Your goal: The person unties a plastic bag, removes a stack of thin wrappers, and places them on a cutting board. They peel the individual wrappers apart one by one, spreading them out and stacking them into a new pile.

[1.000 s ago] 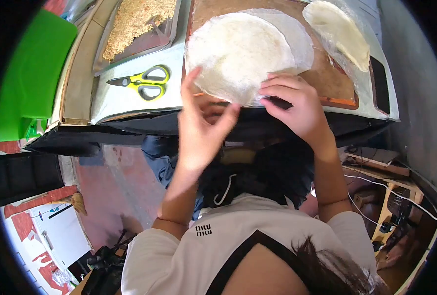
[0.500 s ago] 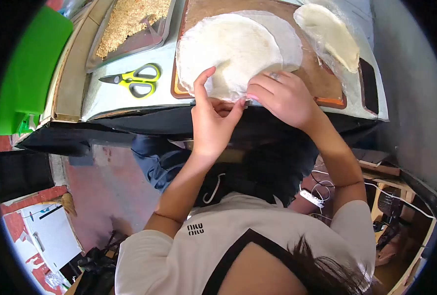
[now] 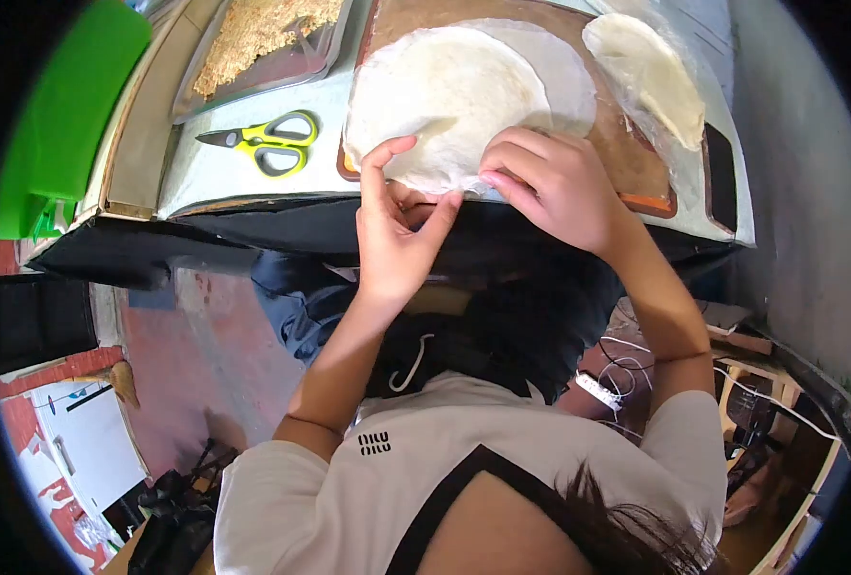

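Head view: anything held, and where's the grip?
The wrapper, by its near edge: left hand and right hand both appear to pinch it over the board.

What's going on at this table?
A person is working on a thin round wrapper that lies on a brown board. The left hand and right hand both pinch its near edge. Yellow scissors and a tray of crumbs sit to the left.
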`<move>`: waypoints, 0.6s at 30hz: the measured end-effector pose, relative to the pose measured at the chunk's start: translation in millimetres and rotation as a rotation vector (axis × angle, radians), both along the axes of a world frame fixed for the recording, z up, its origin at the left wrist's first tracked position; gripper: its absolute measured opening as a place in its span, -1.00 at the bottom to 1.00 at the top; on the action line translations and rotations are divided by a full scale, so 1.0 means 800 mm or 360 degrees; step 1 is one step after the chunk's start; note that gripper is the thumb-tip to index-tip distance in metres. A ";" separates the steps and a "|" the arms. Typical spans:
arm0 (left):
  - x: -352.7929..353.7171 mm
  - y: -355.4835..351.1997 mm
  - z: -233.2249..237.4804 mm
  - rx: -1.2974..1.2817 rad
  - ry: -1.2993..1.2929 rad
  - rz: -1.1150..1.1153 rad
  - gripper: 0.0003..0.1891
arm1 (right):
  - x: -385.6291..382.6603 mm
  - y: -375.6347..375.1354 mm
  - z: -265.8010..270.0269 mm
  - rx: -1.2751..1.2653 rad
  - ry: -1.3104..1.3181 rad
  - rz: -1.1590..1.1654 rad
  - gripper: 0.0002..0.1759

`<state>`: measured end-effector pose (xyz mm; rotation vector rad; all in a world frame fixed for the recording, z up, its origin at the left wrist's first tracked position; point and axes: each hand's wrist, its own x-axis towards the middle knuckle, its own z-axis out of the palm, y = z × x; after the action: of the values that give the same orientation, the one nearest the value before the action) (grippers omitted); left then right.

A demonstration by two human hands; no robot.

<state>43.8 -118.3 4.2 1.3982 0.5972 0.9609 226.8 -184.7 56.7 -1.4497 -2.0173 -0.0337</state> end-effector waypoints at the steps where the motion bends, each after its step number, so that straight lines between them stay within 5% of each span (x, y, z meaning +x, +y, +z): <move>1: -0.002 0.001 -0.001 0.0008 -0.0088 0.0011 -0.39 | -0.002 0.000 0.001 0.0019 0.0033 0.0005 -0.92; 18: -0.021 0.010 -0.015 -0.0148 -0.0219 -0.0070 -0.52 | -0.025 0.015 -0.022 0.0185 -0.0018 0.0046 -0.88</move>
<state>26.7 -110.5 -8.0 1.2470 0.4998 0.9734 206.4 -172.4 39.0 -1.3505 -2.0110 -0.1448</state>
